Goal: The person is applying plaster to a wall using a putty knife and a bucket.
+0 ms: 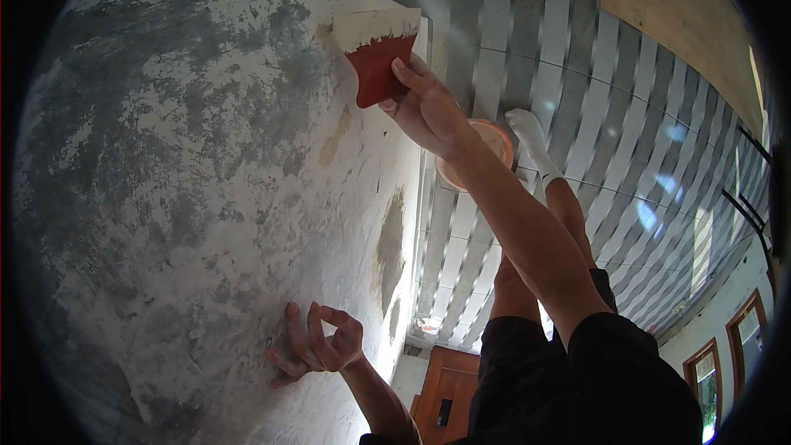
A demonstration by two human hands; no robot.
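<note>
My right hand (pixel 428 111) grips a red flexible spreader (pixel 381 74) whose wide edge is coated with pale filler, held against or just off the upper right part of a patchy grey-white wall (pixel 181 156). My left hand (pixel 317 346) is lower down, fingers spread and loosely bent, its fingertips at the wall's surface with nothing held. Brownish stains and a darker rough patch (pixel 387 247) mark the wall near its right edge. An orange-rimmed bucket (pixel 482 166) with pale contents stands on the floor, partly hidden behind my right forearm.
Striped grey tiled floor (pixel 634 140) fills the right, with my socked foot (pixel 527 132) beside the bucket. A tan panel (pixel 684 25) lies at the upper right. A wooden door (pixel 445 391) is at the bottom, and wood-framed windows (pixel 746 338) are at the lower right.
</note>
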